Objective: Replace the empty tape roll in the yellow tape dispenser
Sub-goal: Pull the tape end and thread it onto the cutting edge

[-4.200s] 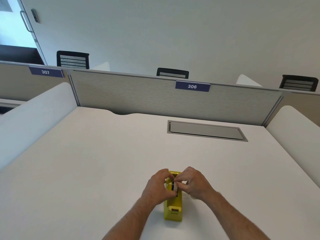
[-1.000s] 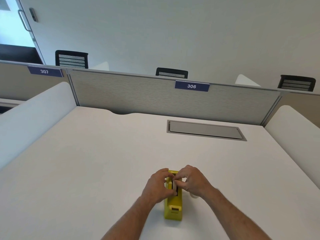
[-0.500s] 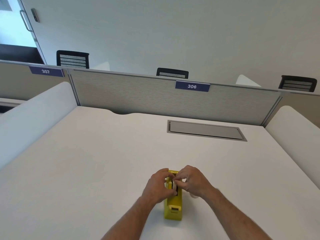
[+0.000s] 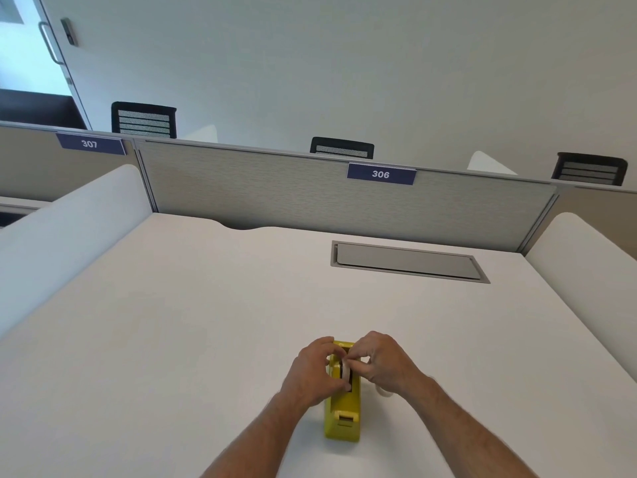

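Observation:
A yellow tape dispenser [image 4: 342, 414] stands on the white desk [image 4: 193, 322], its cutter end toward me. A pale tape roll [image 4: 343, 369] sits upright in its slot. My left hand [image 4: 315, 372] wraps the dispenser's left side, thumb by the roll. My right hand [image 4: 381, 363] pinches the top of the roll from the right. A small white ring-like object [image 4: 383, 392] peeks out on the desk under my right wrist; most of it is hidden.
A grey cable hatch [image 4: 406, 262] is set into the desk at the back right. A fabric partition [image 4: 258, 188] labelled 306 closes the far edge, with white side dividers [image 4: 69, 236] left and right. Chair backs show beyond.
Almost nothing differs. Both hands stay on the dispenser and the roll, with only slight finger shifts.

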The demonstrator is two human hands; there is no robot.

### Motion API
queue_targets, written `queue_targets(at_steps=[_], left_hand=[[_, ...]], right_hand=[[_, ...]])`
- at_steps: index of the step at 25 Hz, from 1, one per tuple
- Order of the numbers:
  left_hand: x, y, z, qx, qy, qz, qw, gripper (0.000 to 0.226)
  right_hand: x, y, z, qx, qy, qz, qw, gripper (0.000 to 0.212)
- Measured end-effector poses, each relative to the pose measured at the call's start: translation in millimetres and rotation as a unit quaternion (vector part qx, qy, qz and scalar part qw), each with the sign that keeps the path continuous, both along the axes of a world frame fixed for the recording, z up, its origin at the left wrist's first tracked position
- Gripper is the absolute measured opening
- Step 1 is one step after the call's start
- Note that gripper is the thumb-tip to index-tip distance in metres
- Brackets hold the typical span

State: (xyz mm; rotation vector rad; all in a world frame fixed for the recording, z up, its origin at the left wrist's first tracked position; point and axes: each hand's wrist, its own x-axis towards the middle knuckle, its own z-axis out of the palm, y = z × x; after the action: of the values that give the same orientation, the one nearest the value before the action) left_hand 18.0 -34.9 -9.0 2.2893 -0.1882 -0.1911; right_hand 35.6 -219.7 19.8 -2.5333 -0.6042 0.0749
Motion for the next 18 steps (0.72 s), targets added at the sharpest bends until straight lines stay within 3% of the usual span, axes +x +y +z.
queue_targets(at_steps=[11, 18], left_hand=[[0.2, 0.6, -1.5, -0.007, -0.006, -0.007, 1.0, 0.056], [-0.2, -0.3, -2.6, 0.001, -0.005, 0.0, 1.0, 0.059]], right_hand=[[-3.3, -0.3, -1.9, -0.012, 0.015, 0.009, 1.0, 0.032], [-1.1, -1.1, 0.8, 0.001, 0.011, 0.009, 1.0, 0.014]])
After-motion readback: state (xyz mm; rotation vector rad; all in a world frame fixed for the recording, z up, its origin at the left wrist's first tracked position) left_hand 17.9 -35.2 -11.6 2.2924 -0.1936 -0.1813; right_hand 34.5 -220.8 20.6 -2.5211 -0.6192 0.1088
